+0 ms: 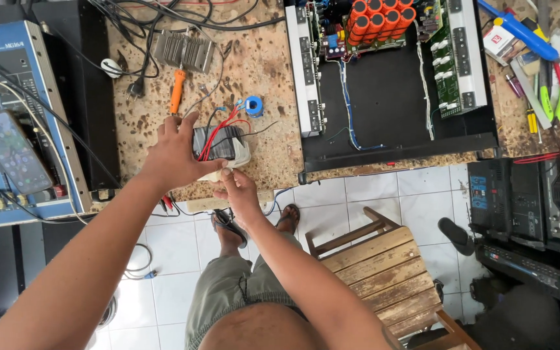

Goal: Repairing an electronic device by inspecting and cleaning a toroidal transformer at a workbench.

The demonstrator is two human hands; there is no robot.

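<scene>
The table (260, 58) is tan, mottled with dark brown spots. The transformer (218, 142) is dark grey with red, black and white wires and white wrapping. At twelve o'clock from it, a soldering iron (176, 91) has an orange handle, beside a silver heatsink (184, 50) and a blue solder spool (253, 105). The open amplifier chassis (390, 97) is black with orange capacitors (377, 19). The audio mixer (14, 129) at nine o'clock is blue.

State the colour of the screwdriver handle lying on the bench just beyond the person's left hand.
Orange: the screwdriver handle, seen best in the head view.
</scene>
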